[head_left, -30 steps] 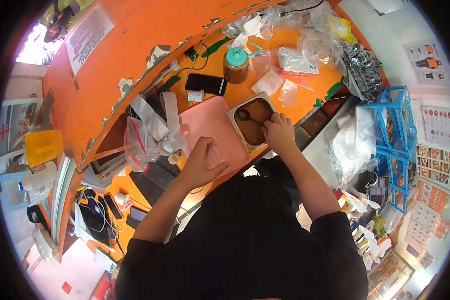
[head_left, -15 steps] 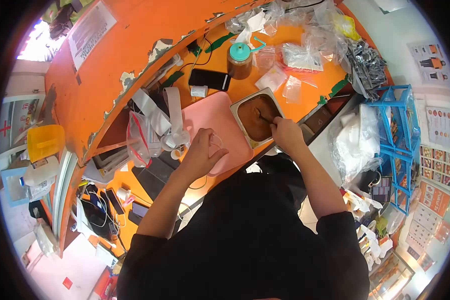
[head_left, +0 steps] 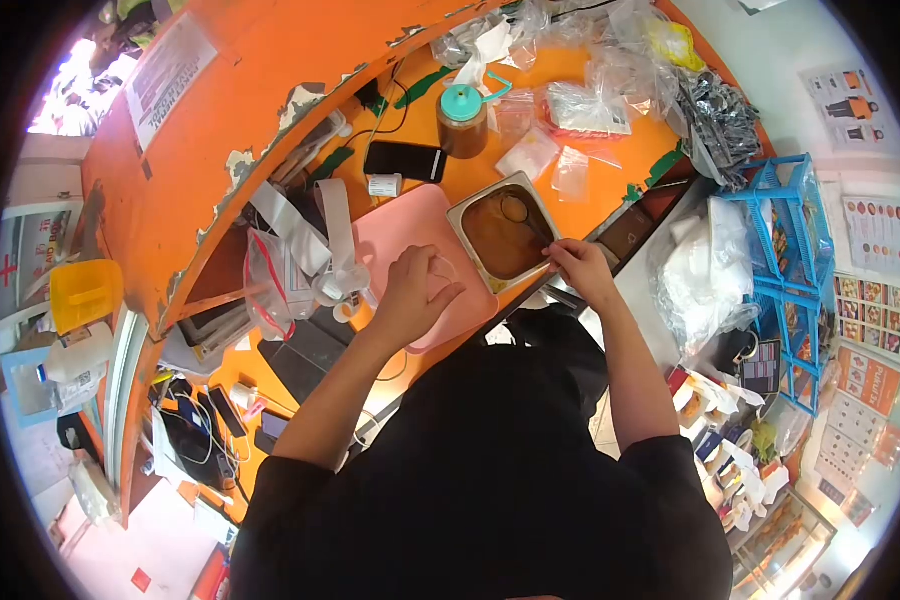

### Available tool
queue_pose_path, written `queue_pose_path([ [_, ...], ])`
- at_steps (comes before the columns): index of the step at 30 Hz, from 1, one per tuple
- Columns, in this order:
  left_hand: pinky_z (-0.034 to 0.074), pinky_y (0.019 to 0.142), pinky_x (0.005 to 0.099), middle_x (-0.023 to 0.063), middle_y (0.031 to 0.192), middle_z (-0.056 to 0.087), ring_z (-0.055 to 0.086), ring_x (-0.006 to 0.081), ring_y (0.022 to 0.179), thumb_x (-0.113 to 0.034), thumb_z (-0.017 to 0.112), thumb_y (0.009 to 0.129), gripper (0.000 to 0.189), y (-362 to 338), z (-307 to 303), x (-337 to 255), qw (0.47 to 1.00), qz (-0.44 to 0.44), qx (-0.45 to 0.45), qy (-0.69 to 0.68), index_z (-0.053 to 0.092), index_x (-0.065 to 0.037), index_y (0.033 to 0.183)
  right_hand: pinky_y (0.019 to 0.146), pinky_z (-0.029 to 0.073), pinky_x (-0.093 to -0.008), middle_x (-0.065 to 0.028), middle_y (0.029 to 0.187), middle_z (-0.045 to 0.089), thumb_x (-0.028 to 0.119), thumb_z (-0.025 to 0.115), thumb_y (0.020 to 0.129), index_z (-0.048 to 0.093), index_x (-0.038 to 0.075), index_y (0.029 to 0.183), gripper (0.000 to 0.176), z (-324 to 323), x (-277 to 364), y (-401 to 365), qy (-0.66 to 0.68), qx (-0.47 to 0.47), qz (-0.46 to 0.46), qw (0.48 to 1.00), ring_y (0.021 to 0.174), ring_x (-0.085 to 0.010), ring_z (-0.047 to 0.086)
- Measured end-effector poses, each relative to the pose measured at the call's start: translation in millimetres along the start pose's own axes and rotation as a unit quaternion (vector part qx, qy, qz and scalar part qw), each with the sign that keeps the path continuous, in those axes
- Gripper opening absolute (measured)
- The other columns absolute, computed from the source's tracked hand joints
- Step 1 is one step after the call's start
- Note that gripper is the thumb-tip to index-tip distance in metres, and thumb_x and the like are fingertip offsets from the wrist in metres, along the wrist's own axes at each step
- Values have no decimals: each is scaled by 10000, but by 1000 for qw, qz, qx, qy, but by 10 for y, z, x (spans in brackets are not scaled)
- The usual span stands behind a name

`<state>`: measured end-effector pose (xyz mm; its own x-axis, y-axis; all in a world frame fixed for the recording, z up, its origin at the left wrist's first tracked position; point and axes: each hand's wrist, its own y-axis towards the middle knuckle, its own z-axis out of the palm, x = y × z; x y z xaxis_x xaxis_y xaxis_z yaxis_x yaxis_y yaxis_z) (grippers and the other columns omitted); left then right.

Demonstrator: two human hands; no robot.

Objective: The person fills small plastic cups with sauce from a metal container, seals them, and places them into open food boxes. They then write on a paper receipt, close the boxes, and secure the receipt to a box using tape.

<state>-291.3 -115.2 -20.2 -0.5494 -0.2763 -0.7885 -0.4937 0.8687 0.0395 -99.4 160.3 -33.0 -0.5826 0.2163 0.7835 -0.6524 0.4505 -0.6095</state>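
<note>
A square metal pan (head_left: 457,222) of brown sauce (head_left: 505,245) stands on the orange counter. The round head of a ladle (head_left: 514,208) lies in the sauce, its dark handle running to the pan's near right corner. There my right hand (head_left: 582,270) is closed, fingertips pinched on the handle end at the rim. Left of the pan is a pink tray (head_left: 402,222). My left hand (head_left: 415,295) is over this tray, thumb and fingers curved around a small clear plastic cup (head_left: 445,268), which is faint against the pink.
Behind the tray lie a phone (head_left: 405,161) and a bottle with a teal lid (head_left: 462,122). Plastic bags (head_left: 585,105) cover the back of the counter. A blue rack (head_left: 785,270) stands at right, beside a white bag bundle (head_left: 705,275). An orange partition (head_left: 240,90) rises at left.
My right hand has moved down and right from over the pan to its corner. The ladle's head now shows toward the far side. My left hand stays over the tray.
</note>
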Motion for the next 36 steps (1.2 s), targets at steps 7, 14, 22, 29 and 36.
queue_pose_path([
  [7, 465, 981, 447, 179, 1169, 590, 566, 335, 1103, -240, 808, 938, 583, 396, 413, -30, 997, 33, -30, -56, 464, 20, 1331, 542, 388, -219, 0, 789, 694, 179, 630, 1063, 765, -4, 1129, 237, -119, 220, -331, 2, -23, -48, 999, 592, -44, 499],
  [14, 477, 918, 454, 204, 1141, 571, 574, 336, 1035, -278, 803, 946, 589, 733, 780, -193, 981, 32, -39, -188, 476, 48, 1311, 562, 397, -229, 7, 802, 703, 157, 637, 1068, 762, -20, 1146, 230, -166, 572, -700, -41, -44, -92, 994, 628, -32, 521],
  [22, 468, 922, 458, 205, 1129, 580, 576, 341, 1036, -285, 827, 928, 647, 906, 737, -465, 973, 111, -122, -162, 457, 61, 1330, 674, 527, -285, -108, 907, 774, 110, 698, 1011, 761, -33, 1109, 184, -148, 760, -941, -189, -131, -205, 951, 758, -123, 685],
  [29, 475, 976, 476, 234, 1198, 593, 592, 360, 1090, -320, 799, 952, 669, 932, 725, -463, 973, 128, -110, -157, 445, 83, 1353, 667, 558, -330, -129, 916, 757, 102, 740, 956, 772, 11, 1059, 141, -44, 964, -1078, -339, -196, -277, 878, 734, -258, 710],
  [36, 482, 988, 484, 242, 1229, 600, 601, 378, 1118, -335, 791, 959, 681, 914, 610, -570, 973, 82, -88, -198, 445, 77, 1375, 674, 587, -372, -86, 906, 752, 91, 791, 896, 791, 54, 1023, 132, -19, 1012, -1072, -420, -238, -422, 768, 744, -258, 707],
])
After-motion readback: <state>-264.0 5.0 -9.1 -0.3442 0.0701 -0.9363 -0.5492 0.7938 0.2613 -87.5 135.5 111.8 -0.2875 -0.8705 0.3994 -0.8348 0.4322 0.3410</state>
